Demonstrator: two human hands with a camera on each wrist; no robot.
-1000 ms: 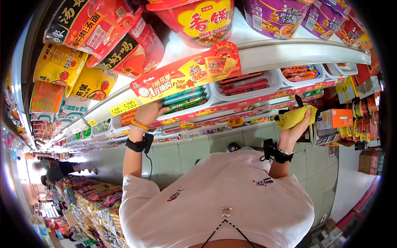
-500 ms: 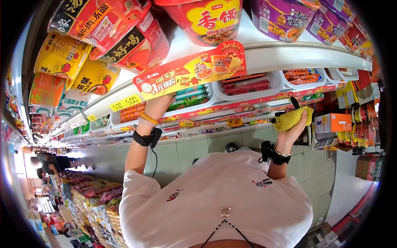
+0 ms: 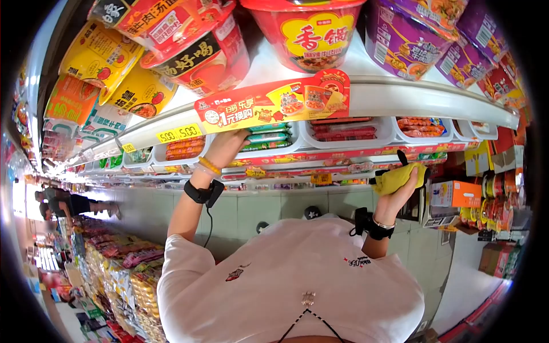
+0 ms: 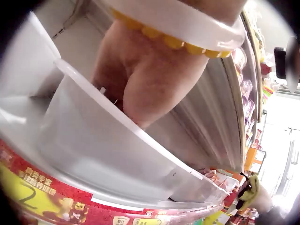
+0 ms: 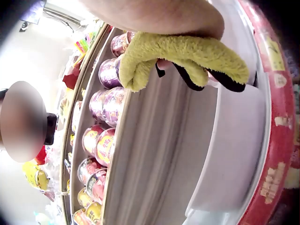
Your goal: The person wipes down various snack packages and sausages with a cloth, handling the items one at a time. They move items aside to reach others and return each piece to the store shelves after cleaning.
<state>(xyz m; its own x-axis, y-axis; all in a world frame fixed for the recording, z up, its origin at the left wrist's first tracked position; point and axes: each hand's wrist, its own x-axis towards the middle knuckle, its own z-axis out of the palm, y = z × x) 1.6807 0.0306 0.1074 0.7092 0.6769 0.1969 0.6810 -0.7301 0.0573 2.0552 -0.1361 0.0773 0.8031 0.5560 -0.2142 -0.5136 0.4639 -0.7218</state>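
Note:
My left hand (image 3: 226, 146) reaches in under the shelf edge, over a white plastic bin (image 3: 296, 140) of green-wrapped snack sticks (image 3: 266, 138). In the left wrist view the hand (image 4: 152, 77) dips behind the bin's near wall (image 4: 112, 145), which hides the fingers, so I cannot tell what they hold. Off to the right, my right hand (image 3: 398, 195) grips a fuzzy yellow-green cloth (image 3: 394, 180) with black parts. The right wrist view shows this cloth (image 5: 187, 50) bunched beneath the hand (image 5: 164, 16), in front of the shelf.
Instant noodle tubs (image 3: 309, 37) line the shelf above, with a red promotional card (image 3: 274, 104) along its edge. More bins hold red-wrapped sticks (image 3: 343, 131) and orange packets (image 3: 184, 150). Boxes (image 3: 457, 194) stand at the right; bagged goods (image 3: 123, 254) are piled behind at the left.
My left hand has slipped farther under the shelf edge, its fingers now out of sight. The right hand keeps its hold on the cloth, and the head view has shifted slightly.

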